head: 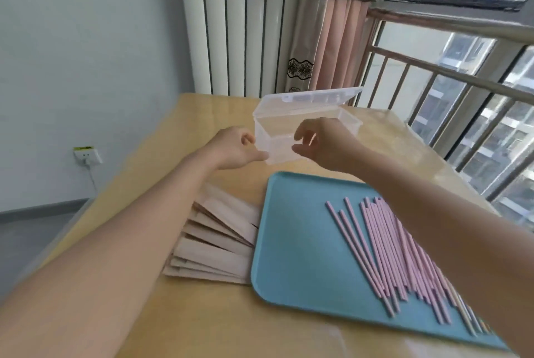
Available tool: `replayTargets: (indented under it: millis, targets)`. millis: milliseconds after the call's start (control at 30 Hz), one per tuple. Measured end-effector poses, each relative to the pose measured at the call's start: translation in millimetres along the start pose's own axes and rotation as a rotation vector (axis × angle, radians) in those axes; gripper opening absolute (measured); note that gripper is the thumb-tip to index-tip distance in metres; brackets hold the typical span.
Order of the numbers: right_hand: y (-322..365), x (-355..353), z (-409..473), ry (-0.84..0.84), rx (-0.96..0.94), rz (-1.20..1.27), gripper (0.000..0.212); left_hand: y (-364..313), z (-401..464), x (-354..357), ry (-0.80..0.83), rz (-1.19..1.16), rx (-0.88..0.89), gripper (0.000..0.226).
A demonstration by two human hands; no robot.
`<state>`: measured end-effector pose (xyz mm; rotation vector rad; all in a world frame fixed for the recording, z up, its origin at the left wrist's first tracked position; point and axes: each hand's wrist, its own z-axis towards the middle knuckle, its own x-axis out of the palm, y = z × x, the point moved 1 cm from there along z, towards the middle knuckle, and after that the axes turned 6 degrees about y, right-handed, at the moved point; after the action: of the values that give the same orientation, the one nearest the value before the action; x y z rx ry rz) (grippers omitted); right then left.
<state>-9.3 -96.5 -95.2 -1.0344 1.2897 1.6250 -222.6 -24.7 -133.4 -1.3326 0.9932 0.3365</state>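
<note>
The clear plastic box [291, 138] stands on the wooden table [202, 323], just past the far edge of the blue tray [294, 242], with its hinged lid [315, 99] raised. The left hand [235, 149] pinches the box's left end, thumb at the near bottom corner and fingers curled against the side. The right hand [320, 145] hovers before the front wall, thumb and loosely curled fingers apart; contact cannot be told. Pink sticks [396, 253] lie on the tray, paper sleeves [216, 239] beside it
</note>
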Motion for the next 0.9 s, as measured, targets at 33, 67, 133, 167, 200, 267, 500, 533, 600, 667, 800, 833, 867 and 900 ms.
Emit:
replayTargets:
  millis: [33, 67, 133, 167, 200, 267, 500, 533, 600, 667, 800, 833, 867, 900]
  targets:
    - [13, 6, -12, 0.079, 0.005, 0.051, 0.014, 0, -16, -1, 0.039, 0.082, 0.006, 0.050]
    - [28, 15, -26, 0.165, -0.001, 0.093, 0.017, 3, -33, -2, 0.060, 0.147, 0.001, 0.045]
    - [53, 35, -49, 0.276, -0.014, 0.155, 0.020, 13, -61, -4, 0.005, 0.147, 0.009, 0.038]
    - [63, 45, -57, 0.283, -0.018, 0.183, 0.021, 20, -73, -5, -0.071, 0.059, 0.028, 0.033]
    - [70, 53, -62, 0.272, -0.021, 0.213, 0.023, 28, -82, -6, -0.163, -0.070, 0.049, 0.027]
    - [84, 69, -69, 0.253, -0.007, 0.255, 0.030, 43, -102, -3, -0.323, -0.274, 0.071, 0.018]
    - [109, 91, -63, 0.259, 0.043, 0.152, 0.038, 80, -120, 28, -0.298, -0.460, 0.059, 0.027]
    - [110, 91, -61, 0.272, 0.063, 0.161, 0.042, 83, -116, 27, -0.312, -0.521, 0.050, 0.029]
    - [110, 91, -59, 0.314, 0.083, 0.181, 0.043, 86, -112, 27, -0.327, -0.554, 0.038, 0.031]
    - [108, 92, -59, 0.335, 0.095, 0.222, 0.041, 88, -111, 29, -0.322, -0.548, 0.040, 0.031]
    - [99, 92, -60, 0.265, 0.129, 0.345, 0.037, 87, -118, 29, -0.334, -0.573, 0.039, 0.029]
    - [97, 93, -61, 0.237, 0.134, 0.371, 0.035, 88, -120, 30, -0.324, -0.578, 0.045, 0.029]
    - [96, 94, -62, 0.213, 0.138, 0.401, 0.032, 89, -121, 30, -0.311, -0.581, 0.052, 0.031]
    - [95, 94, -63, 0.192, 0.145, 0.436, 0.031, 90, -121, 30, -0.297, -0.583, 0.055, 0.033]
